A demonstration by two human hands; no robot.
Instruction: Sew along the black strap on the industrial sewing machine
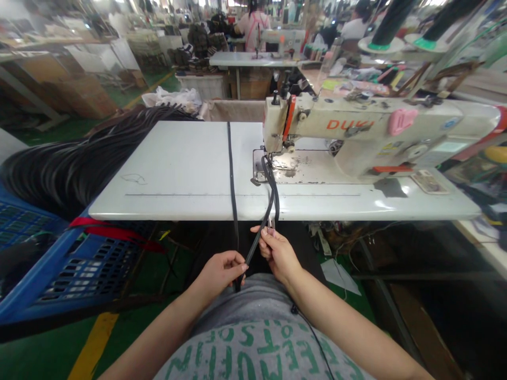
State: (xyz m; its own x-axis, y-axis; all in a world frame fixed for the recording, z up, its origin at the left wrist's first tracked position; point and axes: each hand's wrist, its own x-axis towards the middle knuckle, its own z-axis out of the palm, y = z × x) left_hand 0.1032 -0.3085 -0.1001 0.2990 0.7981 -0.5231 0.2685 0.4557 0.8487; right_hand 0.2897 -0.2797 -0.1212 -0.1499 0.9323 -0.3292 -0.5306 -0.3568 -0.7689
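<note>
My left hand [223,270] is closed in a pinch on a narrow black strap [253,248], in front of the table's near edge. From there the strap runs up to the needle area of the sewing machine [317,126], where it doubles into a loop. Another length of black strap [232,174] lies straight across the white table and drops to the same hand. My right hand [279,253] is closed just below the table edge, beside the looped strap. Metal tips of what look like small thread snips [271,224] stick up from its fingers.
A blue plastic basket [91,264] with a red band stands at the left. Beside the table [178,169] hangs a large bundle of black straps [71,158]. Thread cones [390,26] stand at the upper right. A person in pink [253,26] is farther back.
</note>
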